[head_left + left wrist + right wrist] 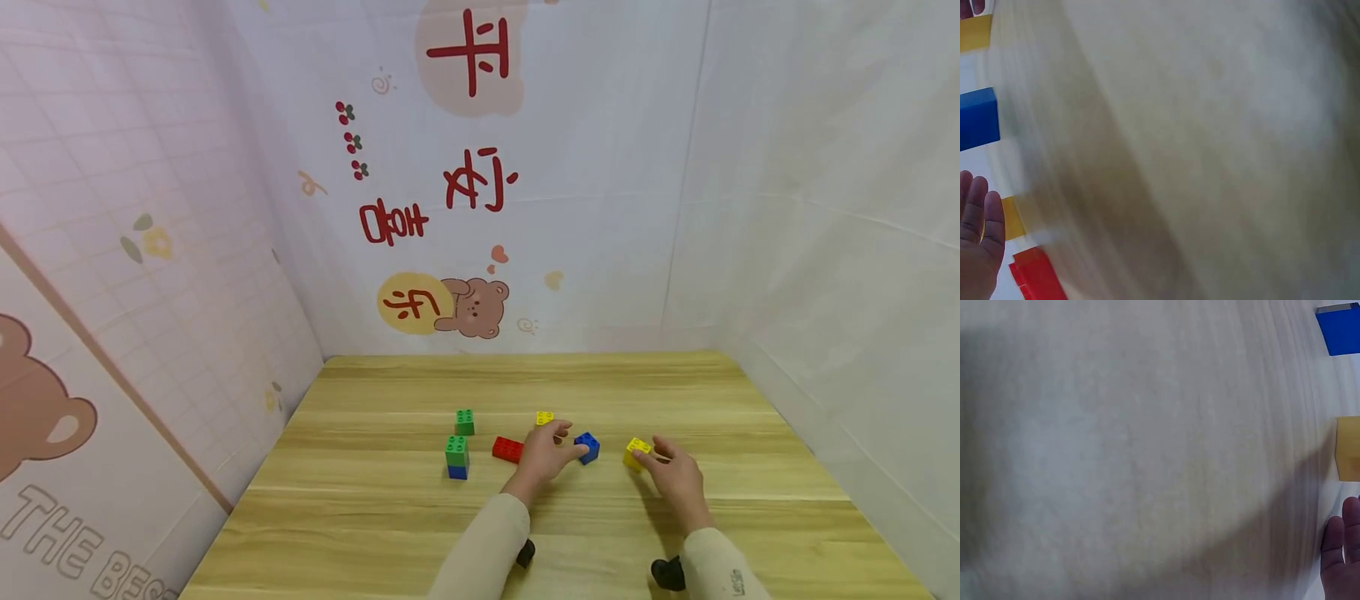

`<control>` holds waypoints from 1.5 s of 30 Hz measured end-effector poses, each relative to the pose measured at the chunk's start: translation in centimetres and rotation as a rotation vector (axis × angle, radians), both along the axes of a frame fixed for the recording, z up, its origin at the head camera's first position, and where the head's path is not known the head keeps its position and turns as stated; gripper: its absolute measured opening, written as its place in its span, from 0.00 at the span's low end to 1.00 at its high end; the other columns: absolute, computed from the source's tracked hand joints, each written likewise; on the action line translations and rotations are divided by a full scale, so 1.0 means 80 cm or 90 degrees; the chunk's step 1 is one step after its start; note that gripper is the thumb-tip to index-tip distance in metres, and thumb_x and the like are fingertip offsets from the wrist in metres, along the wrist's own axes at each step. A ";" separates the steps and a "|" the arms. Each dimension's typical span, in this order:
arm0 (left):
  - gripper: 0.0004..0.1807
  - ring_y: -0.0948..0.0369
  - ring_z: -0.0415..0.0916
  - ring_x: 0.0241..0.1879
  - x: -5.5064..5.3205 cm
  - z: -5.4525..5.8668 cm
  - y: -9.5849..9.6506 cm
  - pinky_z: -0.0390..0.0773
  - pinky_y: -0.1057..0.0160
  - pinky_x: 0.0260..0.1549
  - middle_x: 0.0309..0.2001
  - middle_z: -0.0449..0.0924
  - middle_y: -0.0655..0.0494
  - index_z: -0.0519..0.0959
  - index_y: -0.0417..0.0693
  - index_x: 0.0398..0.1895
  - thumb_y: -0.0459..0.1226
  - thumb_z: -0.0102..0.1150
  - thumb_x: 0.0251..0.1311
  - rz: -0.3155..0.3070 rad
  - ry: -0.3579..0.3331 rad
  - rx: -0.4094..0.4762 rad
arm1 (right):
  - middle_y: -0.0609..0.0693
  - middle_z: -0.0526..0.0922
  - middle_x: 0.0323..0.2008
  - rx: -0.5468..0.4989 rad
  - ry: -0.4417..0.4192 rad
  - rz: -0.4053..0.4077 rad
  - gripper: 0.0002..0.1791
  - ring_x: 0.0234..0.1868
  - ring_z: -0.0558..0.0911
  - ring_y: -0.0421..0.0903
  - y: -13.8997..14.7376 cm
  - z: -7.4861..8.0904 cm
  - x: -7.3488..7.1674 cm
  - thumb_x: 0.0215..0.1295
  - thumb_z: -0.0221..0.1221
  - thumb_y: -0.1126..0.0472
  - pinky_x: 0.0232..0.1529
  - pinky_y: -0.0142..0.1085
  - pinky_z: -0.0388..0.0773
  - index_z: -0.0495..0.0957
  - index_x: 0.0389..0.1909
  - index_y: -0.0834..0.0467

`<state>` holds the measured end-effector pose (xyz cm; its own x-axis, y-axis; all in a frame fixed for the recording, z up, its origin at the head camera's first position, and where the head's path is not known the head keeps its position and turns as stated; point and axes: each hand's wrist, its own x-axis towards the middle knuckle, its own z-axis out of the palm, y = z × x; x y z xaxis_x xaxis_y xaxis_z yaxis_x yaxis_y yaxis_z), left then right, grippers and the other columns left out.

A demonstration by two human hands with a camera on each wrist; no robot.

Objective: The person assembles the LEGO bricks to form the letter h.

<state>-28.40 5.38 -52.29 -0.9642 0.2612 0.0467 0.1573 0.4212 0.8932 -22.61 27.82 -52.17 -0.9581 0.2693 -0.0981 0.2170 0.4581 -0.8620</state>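
Note:
My left hand (pixel 546 457) is over the middle of the table with its fingers spread, thumb tip close by a blue brick (pixel 589 450). In the left wrist view its fingers (pixel 974 215) look straight, apart from the blue brick (pixel 977 119). Partly behind that hand are a yellow brick (pixel 544 417) and a red brick (pixel 507 449). My right hand (pixel 678 477) is beside another yellow brick (pixel 634 458), its thumb overlapping the brick's edge in the head view. The right wrist view shows extended fingers (pixel 1333 540) below the yellow brick (pixel 1349 450), apart from it.
At left on the wooden table (pixel 360 533) a green brick sits on a blue one as a stack (pixel 457 457). Behind it stands another green brick (pixel 465 422). Printed white cloth walls (pixel 600 208) border the table at the back and sides.

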 end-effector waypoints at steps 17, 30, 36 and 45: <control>0.27 0.57 0.79 0.47 0.002 -0.013 0.018 0.79 0.57 0.45 0.48 0.83 0.54 0.81 0.46 0.56 0.46 0.75 0.54 0.058 0.010 -0.041 | 0.71 0.67 0.66 0.001 0.011 -0.013 0.33 0.62 0.71 0.67 -0.005 -0.012 -0.001 0.70 0.60 0.55 0.58 0.56 0.72 0.66 0.68 0.70; 0.14 0.67 0.74 0.33 -0.004 -0.014 0.015 0.76 0.63 0.37 0.35 0.82 0.63 0.84 0.51 0.39 0.45 0.75 0.52 0.035 0.029 -0.075 | 0.70 0.72 0.61 0.004 0.026 -0.017 0.28 0.60 0.73 0.66 -0.004 -0.017 -0.003 0.71 0.60 0.56 0.55 0.55 0.74 0.69 0.65 0.69; 0.11 0.68 0.73 0.32 -0.005 -0.010 0.008 0.75 0.65 0.36 0.34 0.81 0.64 0.84 0.51 0.39 0.42 0.74 0.55 -0.013 0.020 -0.072 | 0.71 0.71 0.62 0.000 0.023 -0.006 0.29 0.60 0.73 0.66 -0.004 -0.013 0.000 0.72 0.58 0.55 0.56 0.55 0.73 0.68 0.66 0.70; 0.14 0.67 0.74 0.35 -0.006 -0.009 0.002 0.76 0.65 0.38 0.38 0.83 0.61 0.85 0.50 0.45 0.41 0.74 0.55 -0.040 -0.004 -0.069 | 0.71 0.70 0.63 0.006 0.021 -0.003 0.30 0.60 0.73 0.66 -0.003 -0.007 -0.003 0.72 0.58 0.56 0.57 0.55 0.72 0.66 0.67 0.71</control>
<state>-28.88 5.54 -53.02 -0.9461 0.3238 0.0085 0.1805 0.5051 0.8440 -22.81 27.60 -52.71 -0.9594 0.2750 -0.0632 0.1903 0.4652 -0.8645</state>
